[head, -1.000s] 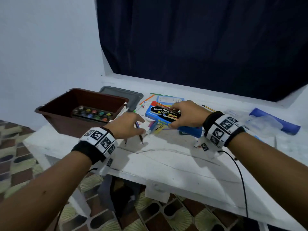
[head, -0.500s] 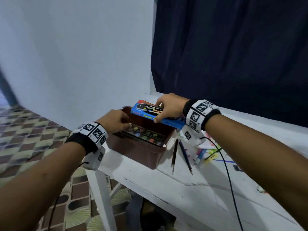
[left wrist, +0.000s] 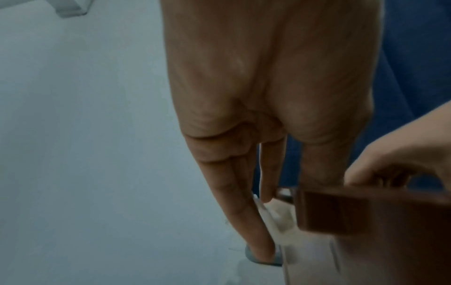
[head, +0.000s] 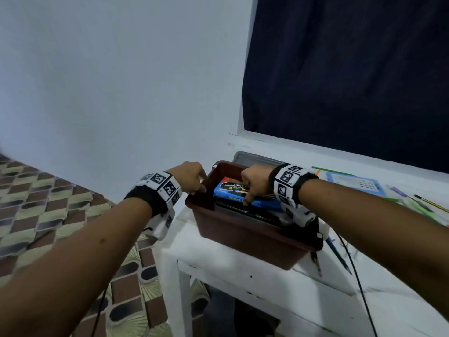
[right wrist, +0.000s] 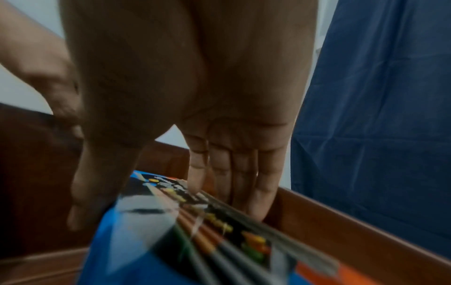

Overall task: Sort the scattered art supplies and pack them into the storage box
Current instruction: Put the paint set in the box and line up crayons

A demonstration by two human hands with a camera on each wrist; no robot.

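Fingers (right wrist: 246, 185) of the right hand (head: 255, 182) and its thumb pinch the blue pencil box (head: 239, 194) across its width, holding it inside the brown storage box (head: 243, 235), above a dark tray. At nine o'clock from it, the left hand (head: 190, 177) grips the storage box's rim, thumb inside, fingers (left wrist: 234, 192) straight down the outer wall. Loose pencils (head: 337, 255) lie on the white table (head: 243, 271) at four o'clock of the storage box.
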